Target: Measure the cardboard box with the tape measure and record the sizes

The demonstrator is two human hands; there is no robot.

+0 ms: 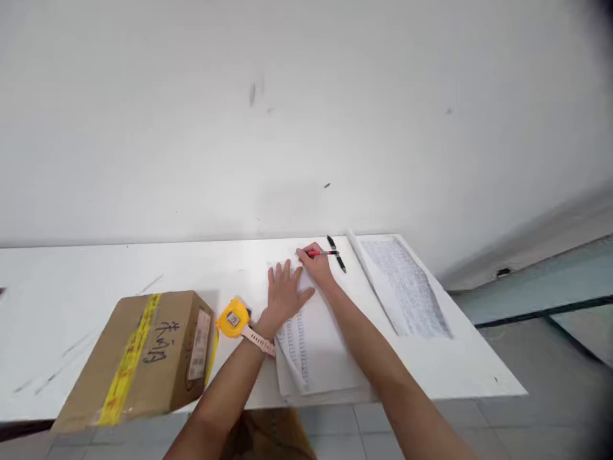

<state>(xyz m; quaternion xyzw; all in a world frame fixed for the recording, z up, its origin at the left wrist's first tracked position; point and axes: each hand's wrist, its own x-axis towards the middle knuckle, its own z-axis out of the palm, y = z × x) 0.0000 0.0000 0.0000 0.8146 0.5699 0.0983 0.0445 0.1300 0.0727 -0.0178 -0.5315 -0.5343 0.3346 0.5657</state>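
Printed sheets of paper (328,354) lie near the front of the white table. My left hand (284,291) rests flat on their upper part with its fingers spread. A pink band (258,341) circles that wrist. Just to the right, my right hand (313,262) grips a red pen (320,253) near the top of the sheets; the tip is too small to make out. A second, black pen (340,262) lies on the table right beside this hand. Left of my left wrist sits a yellow tape measure (233,318).
A cardboard box (167,348) with yellow tape and handwriting stands at the left on the white table (460,370). Another stack of printed sheets (407,287) lies to the right. Behind the table rises a white wall (306,128). Floor tiles show beyond the front edge.
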